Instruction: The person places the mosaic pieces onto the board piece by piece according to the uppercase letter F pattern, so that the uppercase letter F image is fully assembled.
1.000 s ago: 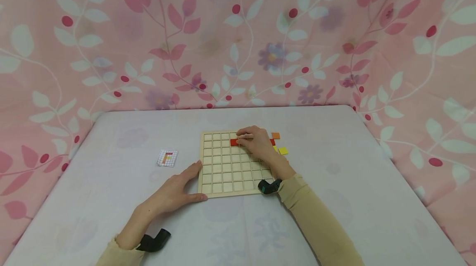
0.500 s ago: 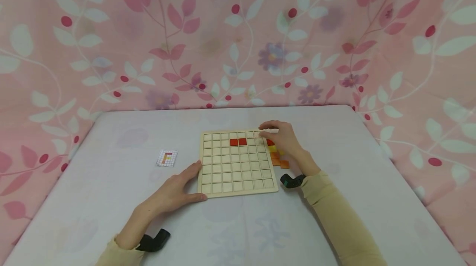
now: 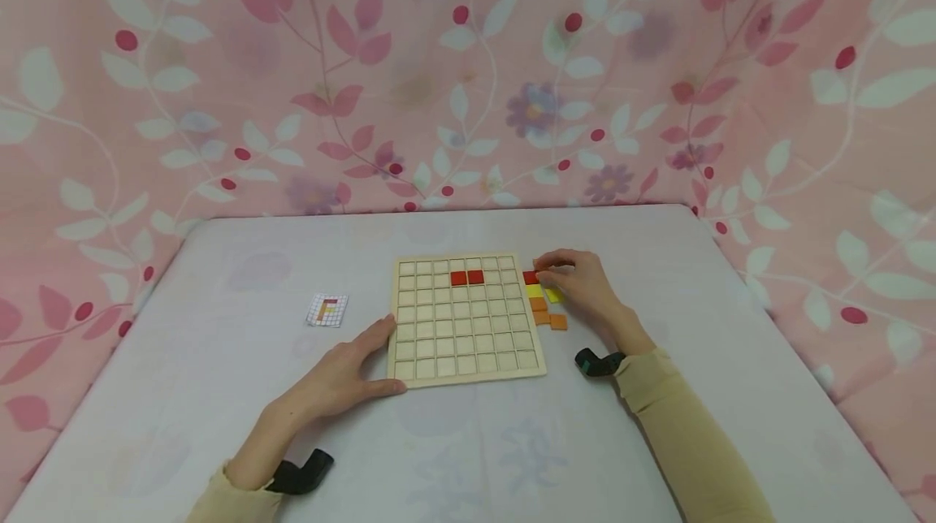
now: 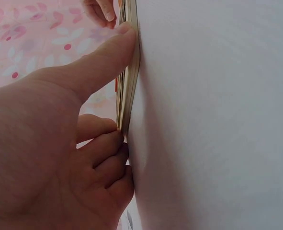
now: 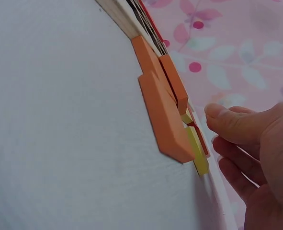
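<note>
My left hand [image 3: 332, 377] is spread at the near left corner of a wooden grid board [image 3: 465, 336]. Its thumb touches the front edge and its fingertips meet the left edge; the left wrist view shows the same contact. Two red tiles [image 3: 466, 278] lie side by side in the board's second row from the back. Beyond the right edge, my right hand [image 3: 585, 283] hovers with thumb and index fingertips at another red tile [image 3: 530, 277]. Under and beside that hand lie yellow tiles [image 3: 535, 291] and orange tiles [image 3: 559, 322]. In the right wrist view nothing shows between the bent fingers.
A small paper card [image 3: 327, 311] with a coloured pattern on a grid lies left of the board. A pale cloth covers the table [image 3: 241, 287]. Pink floral fabric [image 3: 424, 84] hangs behind it. A black wrist device [image 3: 300, 474] is on the left forearm.
The right hand has left the board and moved right to the loose tiles. A second red tile now shows in the grid where the hand was. The left hand has stayed put.
</note>
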Demonstrator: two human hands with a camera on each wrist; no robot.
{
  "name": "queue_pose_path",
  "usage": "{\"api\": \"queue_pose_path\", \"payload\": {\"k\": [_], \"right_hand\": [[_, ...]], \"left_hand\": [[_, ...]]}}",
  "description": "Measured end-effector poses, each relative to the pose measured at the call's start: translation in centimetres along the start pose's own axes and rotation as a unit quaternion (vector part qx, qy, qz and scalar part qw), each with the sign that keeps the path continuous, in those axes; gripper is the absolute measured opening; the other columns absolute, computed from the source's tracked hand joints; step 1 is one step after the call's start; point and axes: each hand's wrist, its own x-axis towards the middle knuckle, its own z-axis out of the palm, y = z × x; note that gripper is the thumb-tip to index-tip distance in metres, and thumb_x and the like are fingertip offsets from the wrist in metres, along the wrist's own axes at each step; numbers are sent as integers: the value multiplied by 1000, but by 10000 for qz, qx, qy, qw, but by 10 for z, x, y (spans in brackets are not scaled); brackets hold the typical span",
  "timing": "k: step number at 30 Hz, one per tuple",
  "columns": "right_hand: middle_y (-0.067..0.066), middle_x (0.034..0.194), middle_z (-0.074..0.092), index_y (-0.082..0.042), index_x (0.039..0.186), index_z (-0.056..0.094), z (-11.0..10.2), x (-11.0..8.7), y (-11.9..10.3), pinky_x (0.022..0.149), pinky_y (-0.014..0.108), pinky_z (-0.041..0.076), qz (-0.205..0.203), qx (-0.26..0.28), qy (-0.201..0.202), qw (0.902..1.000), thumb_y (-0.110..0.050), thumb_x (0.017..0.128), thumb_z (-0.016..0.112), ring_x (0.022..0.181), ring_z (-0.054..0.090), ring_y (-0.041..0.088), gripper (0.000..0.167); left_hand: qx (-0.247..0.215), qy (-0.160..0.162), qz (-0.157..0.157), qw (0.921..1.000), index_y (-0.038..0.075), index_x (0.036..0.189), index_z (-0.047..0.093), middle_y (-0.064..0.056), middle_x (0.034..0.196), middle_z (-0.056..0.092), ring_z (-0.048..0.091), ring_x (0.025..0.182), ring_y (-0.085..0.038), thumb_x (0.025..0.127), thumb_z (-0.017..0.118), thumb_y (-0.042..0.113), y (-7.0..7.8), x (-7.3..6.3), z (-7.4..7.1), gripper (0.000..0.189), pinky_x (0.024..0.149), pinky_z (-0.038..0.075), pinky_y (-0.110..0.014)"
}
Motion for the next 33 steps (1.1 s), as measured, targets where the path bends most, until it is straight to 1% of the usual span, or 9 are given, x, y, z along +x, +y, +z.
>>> {"api": "queue_pose_path", "payload": {"k": [4, 10, 15, 24, 28, 33], "right_hand": [[4, 115, 72, -13, 107, 75, -3, 0, 3, 105, 47, 45, 130, 9, -17, 9999, -19, 90, 77, 116, 61, 25, 19], [8, 112, 71, -11, 101, 75, -3, 2, 7, 100, 46, 50, 215, -23, -25, 9998, -16, 87, 78, 109, 66, 27, 15], [8, 109, 71, -11, 100, 75, -2, 0, 7, 98, 45, 50, 242, -30, 2, 9997, -15, 87, 79, 106, 66, 27, 14], [10, 110, 71, -8, 104, 75, 0, 0, 7, 99, 46, 51, 40, -305, -17, 9995, -15, 87, 79, 112, 66, 30, 19], [11, 112, 71, -8, 107, 75, 1, 0, 8, 100, 48, 50, 7, -310, -8, 9995, -16, 87, 79, 114, 65, 31, 22], [11, 117, 70, -9, 111, 75, 3, -1, 8, 102, 49, 49, -132, -449, -104, 9988, -16, 89, 77, 118, 63, 32, 24]], "left_hand": [[-12, -6, 3, 10000, 13, 160, 25, -7, 164, 28, 28, 150, -30, 79, 80, 53, 0, 2, 0, 106, 116, 32, -54], [-33, -4, 20, 10000, 13, 160, 25, -7, 164, 28, 28, 150, -31, 79, 80, 53, 0, 1, 0, 106, 116, 32, -54], [-43, 24, 36, 10000, 12, 159, 26, -7, 164, 28, 29, 150, -30, 79, 81, 51, 0, 1, 0, 105, 117, 32, -53], [-89, 3, -32, 10000, 13, 159, 26, -7, 164, 29, 29, 150, -30, 79, 81, 51, 0, 0, 0, 105, 117, 32, -53], [-103, 15, -15, 9999, 13, 159, 25, -6, 164, 28, 28, 150, -29, 79, 81, 52, 0, 0, 0, 105, 117, 32, -53], [-66, 33, 0, 10000, 13, 159, 25, -6, 164, 28, 29, 150, -30, 79, 80, 53, 0, 0, 0, 105, 117, 32, -53]]}}
